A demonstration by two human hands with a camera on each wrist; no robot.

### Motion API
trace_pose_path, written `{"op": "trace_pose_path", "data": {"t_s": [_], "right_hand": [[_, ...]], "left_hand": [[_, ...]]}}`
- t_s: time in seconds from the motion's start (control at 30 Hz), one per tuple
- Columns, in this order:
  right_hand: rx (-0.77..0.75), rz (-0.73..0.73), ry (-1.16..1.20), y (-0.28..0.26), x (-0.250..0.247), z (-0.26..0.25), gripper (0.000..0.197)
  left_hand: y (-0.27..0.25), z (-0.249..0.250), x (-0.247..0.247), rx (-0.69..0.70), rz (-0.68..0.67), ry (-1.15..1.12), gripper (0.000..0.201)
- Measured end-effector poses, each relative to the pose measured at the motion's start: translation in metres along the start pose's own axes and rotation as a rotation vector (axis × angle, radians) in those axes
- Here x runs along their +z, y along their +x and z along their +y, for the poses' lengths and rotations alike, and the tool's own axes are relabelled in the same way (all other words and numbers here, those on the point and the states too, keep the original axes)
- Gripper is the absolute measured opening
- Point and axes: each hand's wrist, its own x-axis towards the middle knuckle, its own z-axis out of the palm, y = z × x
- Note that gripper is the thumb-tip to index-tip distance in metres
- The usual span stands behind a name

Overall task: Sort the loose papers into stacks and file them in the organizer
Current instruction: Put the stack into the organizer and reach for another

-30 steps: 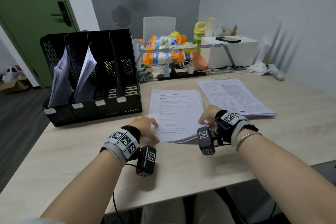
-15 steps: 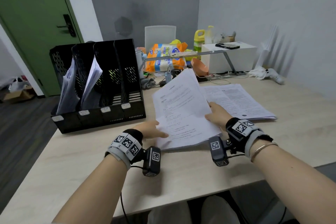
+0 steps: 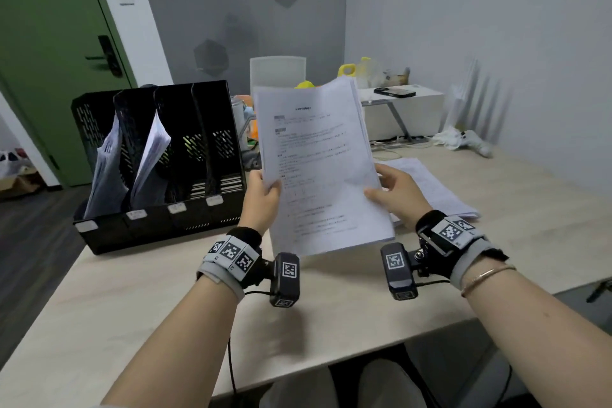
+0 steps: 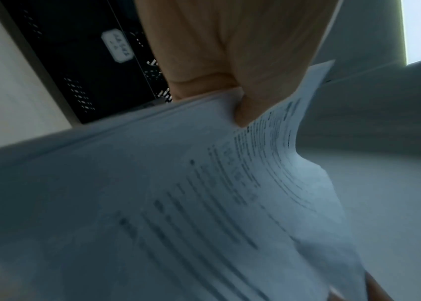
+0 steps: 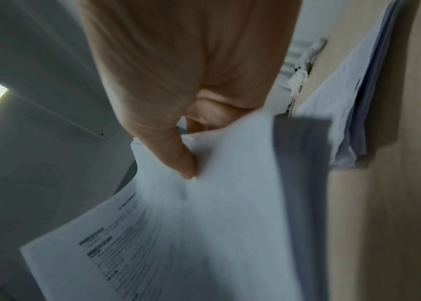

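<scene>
Left hand (image 3: 263,197): grip pinched on the left edge of the paper stack (image 3: 319,169)
Right hand (image 3: 395,194): grip pinched on its right edge
Paper stack: held nearly upright above the worktop (image 3: 159,301), right of the organizer (image 3: 159,159)
Organizer: two left slots hold papers
Second stack (image 3: 433,189): flat on the worktop behind the right hand

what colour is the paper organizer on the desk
Black, with perforated mesh-like walls; the organizer shows best in the head view.

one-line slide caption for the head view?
Both hands, left hand and right hand, hold a paper stack upright beside the black organizer.
</scene>
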Motion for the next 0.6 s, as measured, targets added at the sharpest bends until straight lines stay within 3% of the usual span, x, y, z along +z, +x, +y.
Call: {"op": "trace_pose_path", "data": {"t_s": [0.17,0.27,0.6], "right_hand": [[-0.023,0.003,-0.001,0.001,0.019,-0.012,0.035],[-0.004,0.025,0.047,0.003,0.026,-0.017,0.031],[-0.033,0.087,0.089,0.009,0.033,-0.022,0.026]], "left_hand": [[0.001,0.012,0.006,0.157,0.106,-0.159,0.015],[-0.002,0.023,0.006,0.222,0.09,-0.187,0.022],[-0.003,0.028,0.013,0.21,0.105,-0.162,0.019]]}}
